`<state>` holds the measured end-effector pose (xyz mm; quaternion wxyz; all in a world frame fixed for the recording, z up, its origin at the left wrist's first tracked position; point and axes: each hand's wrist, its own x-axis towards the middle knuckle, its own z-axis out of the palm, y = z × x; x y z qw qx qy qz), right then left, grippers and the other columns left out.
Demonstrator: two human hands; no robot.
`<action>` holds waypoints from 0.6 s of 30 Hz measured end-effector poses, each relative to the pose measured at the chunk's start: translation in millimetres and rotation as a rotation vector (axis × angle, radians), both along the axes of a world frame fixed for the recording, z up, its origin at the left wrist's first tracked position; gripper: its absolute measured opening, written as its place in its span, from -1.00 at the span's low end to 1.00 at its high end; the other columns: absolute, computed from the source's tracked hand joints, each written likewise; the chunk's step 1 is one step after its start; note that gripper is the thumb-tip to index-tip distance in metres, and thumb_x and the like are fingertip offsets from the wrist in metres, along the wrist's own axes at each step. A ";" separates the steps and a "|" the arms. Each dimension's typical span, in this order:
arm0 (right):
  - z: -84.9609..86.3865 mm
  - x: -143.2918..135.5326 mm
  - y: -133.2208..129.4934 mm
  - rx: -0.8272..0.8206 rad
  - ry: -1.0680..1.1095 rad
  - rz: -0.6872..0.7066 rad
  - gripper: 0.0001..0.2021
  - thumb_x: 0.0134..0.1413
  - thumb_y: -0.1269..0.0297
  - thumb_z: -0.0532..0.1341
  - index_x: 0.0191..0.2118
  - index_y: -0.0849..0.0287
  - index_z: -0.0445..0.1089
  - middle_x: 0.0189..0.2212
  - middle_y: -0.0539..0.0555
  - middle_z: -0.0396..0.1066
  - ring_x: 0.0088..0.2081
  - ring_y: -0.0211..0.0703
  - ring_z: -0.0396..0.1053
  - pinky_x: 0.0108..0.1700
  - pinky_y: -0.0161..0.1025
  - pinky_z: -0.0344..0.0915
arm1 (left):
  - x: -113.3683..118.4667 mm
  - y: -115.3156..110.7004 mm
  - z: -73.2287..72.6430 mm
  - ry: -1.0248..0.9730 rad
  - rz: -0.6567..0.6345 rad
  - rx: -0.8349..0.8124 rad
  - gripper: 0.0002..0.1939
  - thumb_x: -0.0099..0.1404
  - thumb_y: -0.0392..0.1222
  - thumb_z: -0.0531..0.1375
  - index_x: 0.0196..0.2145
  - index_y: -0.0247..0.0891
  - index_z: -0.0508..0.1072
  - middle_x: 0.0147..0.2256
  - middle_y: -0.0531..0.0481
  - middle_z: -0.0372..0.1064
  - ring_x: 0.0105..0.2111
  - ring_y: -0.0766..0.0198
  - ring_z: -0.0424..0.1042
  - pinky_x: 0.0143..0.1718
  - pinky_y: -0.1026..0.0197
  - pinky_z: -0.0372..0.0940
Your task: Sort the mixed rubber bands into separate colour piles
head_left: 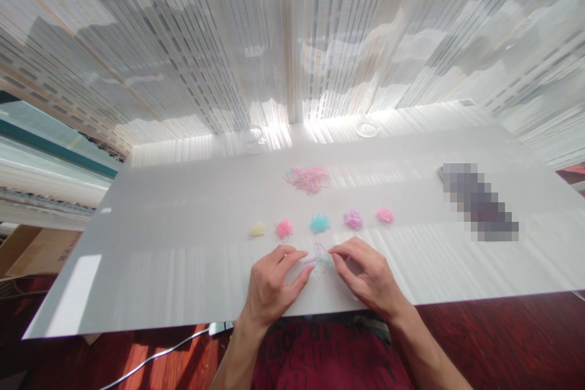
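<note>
My left hand [276,283] and my right hand [368,274] face each other near the table's front edge. Between them lies a small loose pile of pale strands [322,264]. The right thumb and forefinger pinch a thin purple strand [322,248]. The left thumb and forefinger are apart at the pile's left side, by a purple strand. Beyond the hands is a row of small heaps: yellow [257,230], deep pink [284,228], turquoise [320,223], purple [353,220] and pink [385,215]. Farther back sits a larger mixed-colour heap [308,179].
The white table [159,244] stands against striped sheer curtains [205,42]. A pixelated dark object [478,201] lies at the right. Two clear round items [368,128] are at the back edge. A cardboard box [41,253] and a white cable [155,356] are below.
</note>
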<state>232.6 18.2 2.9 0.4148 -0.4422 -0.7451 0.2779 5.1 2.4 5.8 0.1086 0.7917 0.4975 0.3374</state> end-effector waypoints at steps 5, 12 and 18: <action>0.1 0.1 -0.2 -0.003 -0.005 0.006 -0.87 0.35 0.43 0.19 -0.13 0.07 0.47 -0.37 0.03 0.44 -0.33 -0.15 0.44 -0.25 -0.21 0.41 | -0.4 2.2 -1.0 -0.001 -0.019 -0.025 -0.87 0.43 -0.19 0.28 -0.09 -0.20 0.57 -0.26 -0.03 0.55 -0.32 0.24 0.58 -0.32 0.27 0.45; -1.6 -2.2 -0.4 0.113 -0.100 0.009 -0.83 0.30 0.49 0.18 -0.11 0.10 0.44 -0.32 0.07 0.47 -0.27 -0.07 0.42 -0.20 -0.13 0.41 | 1.9 3.0 -1.9 0.042 -0.003 -0.035 -0.87 0.44 -0.16 0.26 -0.12 -0.18 0.59 -0.30 0.00 0.54 -0.35 0.26 0.56 -0.33 0.28 0.42; 0.2 -4.3 -0.7 0.138 -0.211 0.037 -0.84 0.25 0.38 0.27 -0.05 0.13 0.41 -0.28 0.12 0.46 -0.25 -0.01 0.39 -0.20 -0.06 0.41 | 2.5 3.3 -0.1 0.038 -0.002 -0.052 -0.86 0.46 -0.19 0.23 -0.19 -0.17 0.61 -0.32 0.02 0.52 -0.39 0.30 0.54 -0.34 0.30 0.39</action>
